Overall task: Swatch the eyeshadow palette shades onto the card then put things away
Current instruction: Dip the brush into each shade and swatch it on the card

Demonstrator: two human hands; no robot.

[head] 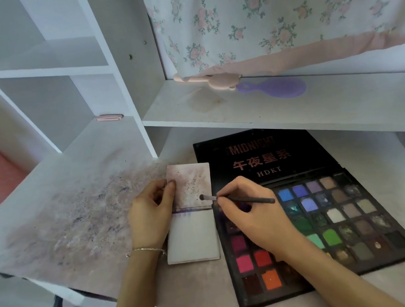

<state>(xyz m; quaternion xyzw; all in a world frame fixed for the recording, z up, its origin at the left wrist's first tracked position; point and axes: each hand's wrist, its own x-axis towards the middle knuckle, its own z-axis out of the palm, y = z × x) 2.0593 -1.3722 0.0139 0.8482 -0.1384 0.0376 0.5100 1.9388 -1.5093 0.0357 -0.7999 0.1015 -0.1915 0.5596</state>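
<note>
Two hands at work, centre of frame. Right hand [251,213] pinches a thin dark brush [239,198] near the ferrule, fingers curled round the handle; bristle tip sits on the card [190,212], right edge of its upper half. Left hand [150,214] steadies the card at its left edge, thumb on top of the upper half, fingers curled behind/under it. Bracelet on that wrist.

Handling, judged by look: card is light, thin, foldable w/ a crease across the middle, so it prob. slides or flexes under brush strokes unless pinned; best held at an edge away from the pigment, as now, to avoid smearing. Brush is light and stiff; hold near the ferrule for control. Palette [330,222] is wide, flat, rigid; pressed powders look crumbly, some pans already worn, so keep it level and lift by the black frame edges w/ both hands, not by the open lid.

Looks: card is white, upper half dusted mauve w/ dark specks, purple smear at the crease, lower half mostly bare. Palette lies just right of the card, centre-right of frame, lid open flat, "MIDNIGHT" and "HDKT" printed on it. Pans: blues, purples, greens, pinks, reds, orange, browns, greys. Desk [77,218] left of the card carries purple-grey powder fallout.
</note>
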